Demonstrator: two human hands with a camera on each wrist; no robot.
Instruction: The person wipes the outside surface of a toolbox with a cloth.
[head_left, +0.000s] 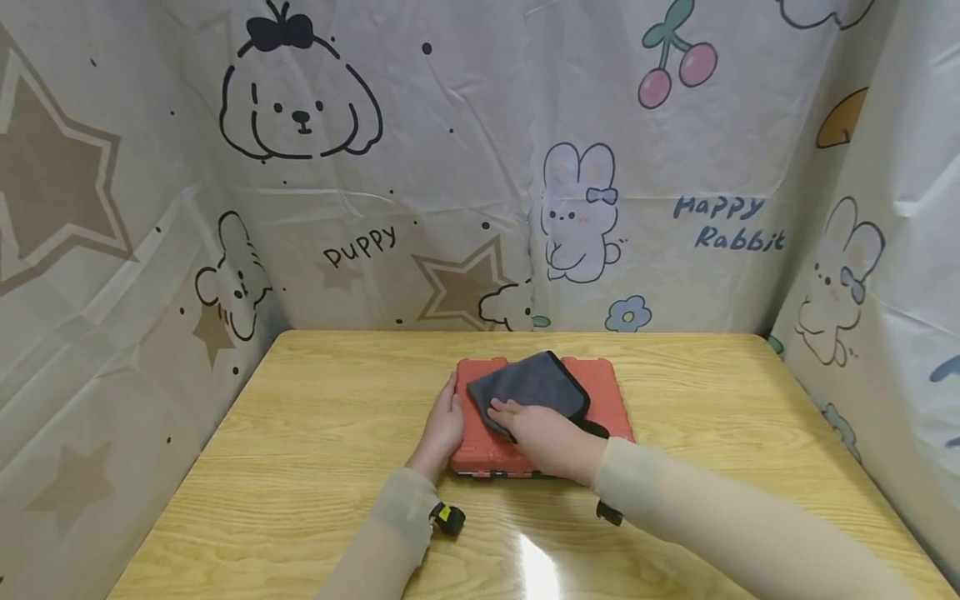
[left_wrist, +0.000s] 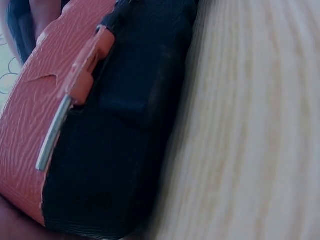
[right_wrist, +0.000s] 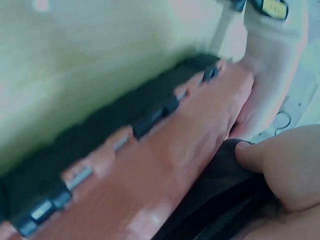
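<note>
A red plastic case (head_left: pixel 617 408) with a black lower half (left_wrist: pixel 105 165) lies flat on the table. Along its near side, hinge-like joints with a metal pin (left_wrist: pixel 53 132) show in the left wrist view. My left hand (head_left: pixel 444 425) rests against the case's left side, fingers fairly straight. On the lid lies a dark grey cloth (head_left: pixel 536 383) with black edging, set at an angle. My right hand (head_left: pixel 551 437) presses on the cloth with extended fingers. In the right wrist view a digit lies on the cloth (right_wrist: pixel 210 190); the palm's underside is hidden.
The wooden table (head_left: pixel 315 417) reaches out on both sides of the case. A patterned curtain (head_left: pixel 465 167) with cartoon drawings stands behind and at both sides. Each wrist wears a small black camera (head_left: pixel 448 518).
</note>
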